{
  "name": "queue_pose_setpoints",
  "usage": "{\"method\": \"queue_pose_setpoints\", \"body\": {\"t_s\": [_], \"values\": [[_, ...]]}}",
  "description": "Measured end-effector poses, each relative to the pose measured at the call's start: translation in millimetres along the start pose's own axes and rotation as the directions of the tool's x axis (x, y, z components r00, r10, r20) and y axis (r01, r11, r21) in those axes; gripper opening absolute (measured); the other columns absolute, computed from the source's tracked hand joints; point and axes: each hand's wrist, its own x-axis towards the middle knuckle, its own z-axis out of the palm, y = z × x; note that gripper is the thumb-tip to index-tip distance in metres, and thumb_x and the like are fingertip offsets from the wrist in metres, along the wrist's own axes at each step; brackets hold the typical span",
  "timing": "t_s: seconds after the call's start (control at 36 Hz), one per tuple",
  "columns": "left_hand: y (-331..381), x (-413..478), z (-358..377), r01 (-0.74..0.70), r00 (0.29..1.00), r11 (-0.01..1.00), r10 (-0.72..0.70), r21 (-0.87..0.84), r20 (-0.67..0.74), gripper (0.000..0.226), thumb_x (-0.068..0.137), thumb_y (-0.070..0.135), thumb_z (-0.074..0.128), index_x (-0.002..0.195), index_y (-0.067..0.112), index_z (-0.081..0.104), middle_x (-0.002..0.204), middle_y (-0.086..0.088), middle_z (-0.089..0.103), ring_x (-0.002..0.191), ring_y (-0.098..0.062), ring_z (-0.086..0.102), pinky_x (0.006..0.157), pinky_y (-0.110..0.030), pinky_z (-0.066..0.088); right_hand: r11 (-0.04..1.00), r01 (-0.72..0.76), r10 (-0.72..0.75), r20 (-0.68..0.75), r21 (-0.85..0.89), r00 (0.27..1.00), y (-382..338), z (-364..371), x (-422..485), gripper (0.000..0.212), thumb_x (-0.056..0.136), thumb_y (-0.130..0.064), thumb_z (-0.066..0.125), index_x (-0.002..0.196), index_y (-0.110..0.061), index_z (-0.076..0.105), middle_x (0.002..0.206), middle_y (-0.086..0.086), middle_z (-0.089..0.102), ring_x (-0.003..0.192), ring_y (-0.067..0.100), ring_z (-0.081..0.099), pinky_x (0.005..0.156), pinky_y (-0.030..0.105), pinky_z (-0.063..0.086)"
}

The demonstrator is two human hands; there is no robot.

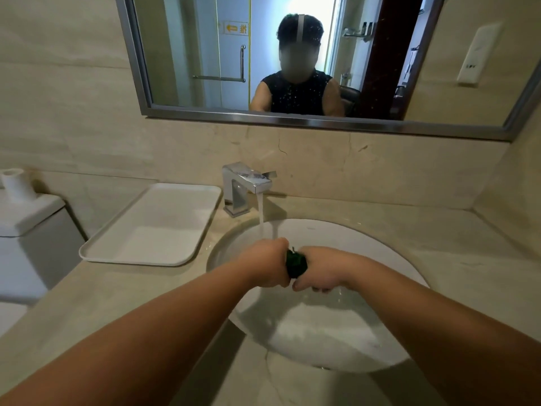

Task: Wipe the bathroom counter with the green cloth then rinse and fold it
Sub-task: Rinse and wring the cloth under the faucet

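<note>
The green cloth [296,263] is bunched into a tight dark wad, held over the white sink [380,253]. My left hand [268,263] grips its left end and my right hand [320,268] grips its right end, fists almost touching. Most of the cloth is hidden inside my fists. A chrome faucet [243,186] at the back runs a stream of water [261,215] that falls just behind my left hand. The beige stone counter [468,259] surrounds the basin.
A white rectangular tray [152,227] lies on the counter left of the faucet. A toilet tank [32,230] with a paper roll [16,184] stands at far left. A framed mirror [205,68] hangs above the backsplash, reflecting a person.
</note>
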Motion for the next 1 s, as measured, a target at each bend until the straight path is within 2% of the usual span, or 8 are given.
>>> {"method": "queue_pose_setpoints", "body": {"t_s": [0.08, 0.17, 0.25, 0.42, 0.53, 0.64, 0.75, 1.0], "values": [[-17.7, 13.0, -7.2, 0.103, 0.993, 0.984, -0.094, -0.146, 0.064, 0.051, 0.076, 0.028, 0.09, 0.116, 0.018, 0.06, 0.104, -0.004, 0.071, 0.092, -0.024, 0.067, 0.079, -0.039, 0.058, 0.996, 0.074, -0.07, -0.113, 0.04, 0.991, -6.9, -1.0, 13.5, 0.039, 0.082, -0.027, 0.08, 0.116, -0.021, 0.063, 0.104, 0.007, 0.072, 0.088, 0.026, 0.067, 0.075, 0.036, 0.054], [-35.7, 20.2, -15.0, 0.175, 0.983, 0.917, -0.143, -0.359, 0.112, 0.043, 0.079, 0.021, 0.086, 0.115, 0.017, 0.061, 0.096, -0.009, 0.071, 0.076, -0.021, 0.063, 0.059, -0.032, 0.051, 0.974, 0.14, -0.101, -0.209, 0.181, 0.973, -10.0, -1.7, 25.7, 0.051, 0.083, -0.032, 0.078, 0.131, -0.03, 0.063, 0.117, 0.001, 0.071, 0.102, 0.022, 0.067, 0.083, 0.036, 0.054], [-53.7, 22.3, -21.8, 0.187, 0.979, 0.819, -0.11, -0.542, 0.173, 0.028, 0.088, 0.018, 0.079, 0.114, 0.012, 0.071, 0.085, -0.009, 0.07, 0.072, -0.021, 0.061, 0.061, -0.031, 0.052, 0.943, 0.208, -0.124, -0.305, 0.259, 0.944, -15.7, -3.0, 38.5, 0.058, 0.091, -0.035, 0.073, 0.146, -0.031, 0.059, 0.136, -0.002, 0.063, 0.122, 0.02, 0.061, 0.09, 0.031, 0.046], [-75.2, 23.7, -33.8, 0.232, 0.97, 0.647, -0.101, -0.727, 0.219, 0.028, 0.103, 0.015, 0.067, 0.13, 0.012, 0.068, 0.116, -0.015, 0.074, 0.104, -0.031, 0.073, 0.081, -0.035, 0.065, 0.901, 0.283, -0.144, -0.387, 0.328, 0.911, -27.4, -5.9, 60.0, 0.015, 0.098, -0.029, 0.07, 0.111, -0.035, 0.074, 0.1, -0.013, 0.071, 0.085, 0.004, 0.062, 0.066, 0.024, 0.043], [-73.3, 20.7, -39.1, 0.278, 0.961, 0.563, -0.16, -0.778, 0.227, 0.019, 0.108, 0.027, 0.059, 0.121, 0.018, 0.069, 0.118, -0.016, 0.071, 0.107, -0.036, 0.072, 0.09, -0.052, 0.064, 0.905, 0.29, -0.124, -0.46, 0.311, 0.879, -33.0, -11.2, 72.1, 0.009, 0.099, -0.027, 0.069, 0.095, -0.031, 0.076, 0.091, -0.01, 0.072, 0.085, 0.009, 0.063, 0.065, 0.027, 0.042], [-72.7, 27.9, -41.7, 0.246, 0.968, 0.667, -0.202, -0.704, 0.147, 0.021, 0.106, 0.041, 0.059, 0.11, 0.024, 0.072, 0.112, -0.011, 0.074, 0.103, -0.03, 0.073, 0.092, -0.053, 0.063, 0.901, 0.322, -0.129, -0.527, 0.292, 0.84, -40.1, -17.2, 76.9, 0.014, 0.102, -0.026, 0.062, 0.09, -0.024, 0.069, 0.075, -0.007, 0.062, 0.07, 0.013, 0.056, 0.059, 0.029, 0.038], [-72.9, 33.8, -51.0, 0.187, 0.98, 0.782, -0.19, -0.594, 0.059, 0.022, 0.104, 0.036, 0.062, 0.109, 0.021, 0.077, 0.102, -0.004, 0.08, 0.095, -0.024, 0.077, 0.097, -0.046, 0.061, 0.896, 0.351, -0.137, -0.581, 0.273, 0.802, -44.2, -24.7, 75.5, 0.016, 0.105, -0.025, 0.056, 0.095, -0.017, 0.066, 0.071, -0.005, 0.058, 0.063, 0.012, 0.051, 0.056, 0.03, 0.036], [-77.6, 33.4, -55.9, 0.105, 0.992, 0.728, -0.121, -0.678, 0.024, 0.024, 0.1, 0.025, 0.071, 0.123, 0.019, 0.071, 0.104, -0.004, 0.08, 0.098, -0.021, 0.077, 0.095, -0.045, 0.063, 0.865, 0.392, -0.06, -0.711, 0.314, 0.701, -45.4, -48.2, 64.6, 0.015, 0.109, -0.025, 0.05, 0.108, -0.017, 0.063, 0.094, 0.001, 0.065, 0.088, 0.021, 0.061, 0.07, 0.036, 0.048]]}}
